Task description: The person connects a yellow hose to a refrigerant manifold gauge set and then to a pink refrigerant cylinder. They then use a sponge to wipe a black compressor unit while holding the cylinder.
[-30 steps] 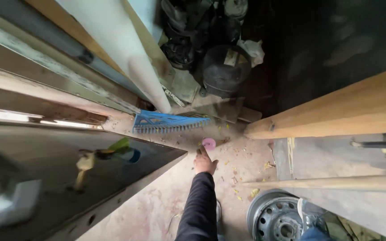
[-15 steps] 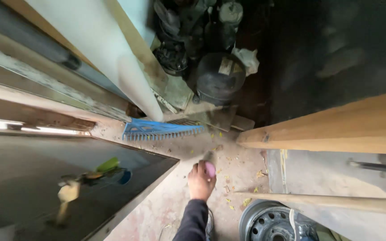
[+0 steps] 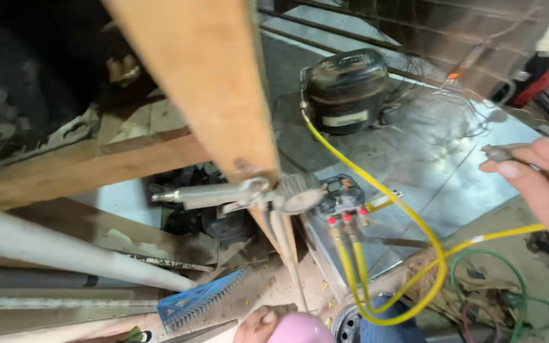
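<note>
My left hand [image 3: 257, 324] is at the bottom edge, closed around a pink handle end [image 3: 300, 331]. Just left of it the blue bristled broom head [image 3: 197, 302] lies on the dusty floor. My right hand [image 3: 544, 184] comes in from the right edge, its fingers pinched on a small brown-grey tube end [image 3: 495, 152]. Below that hand a yellow hose [image 3: 414, 219] runs from a black compressor [image 3: 344, 89] to a gauge manifold with red valves [image 3: 343, 202].
A wide wooden plank [image 3: 204, 82] slants across the centre with a metal tool [image 3: 236, 194] against it. White pipes [image 3: 65, 248] lie at the left. A shiny metal sheet [image 3: 440, 165] carries the compressor. Green hose [image 3: 509, 286] and a wheel rim [image 3: 349, 324] are at the bottom right.
The view has swung round from the broom and floor to the compressor and hoses. My right hand has come into view at the right. My left hand still grips the pink handle.
</note>
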